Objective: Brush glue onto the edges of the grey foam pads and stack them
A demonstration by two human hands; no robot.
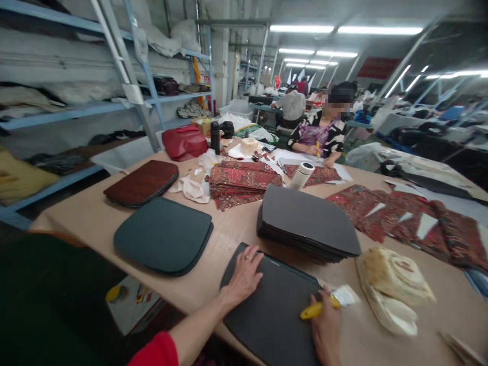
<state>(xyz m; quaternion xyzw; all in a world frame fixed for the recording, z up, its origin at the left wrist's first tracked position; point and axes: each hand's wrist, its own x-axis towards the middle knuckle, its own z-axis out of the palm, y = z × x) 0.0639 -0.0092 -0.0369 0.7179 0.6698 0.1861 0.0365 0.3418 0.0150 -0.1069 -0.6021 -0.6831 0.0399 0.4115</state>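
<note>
A dark grey panel (272, 310) with a rounded outline lies at the table's near edge. My left hand (244, 274) rests on its upper left part, fingers spread, a ring on one finger. At the panel's right edge, my right hand (326, 320) holds a brush (337, 300) with a yellow handle and pale bristles, which point right. Just behind the panel stands a thick stack of dark grey panels (308, 218). Dark green panels (163, 236) lie to the left, with brown-red panels (141, 183) behind them.
A yellowed container (396, 284) sits right of my right hand. Patterned red pieces (244, 180) and a white flask (302, 176) are behind the stack. More patterned pieces (412, 218) lie at right. Across the table a person (320, 132) holds something yellow. Shelves (76, 114) stand at left.
</note>
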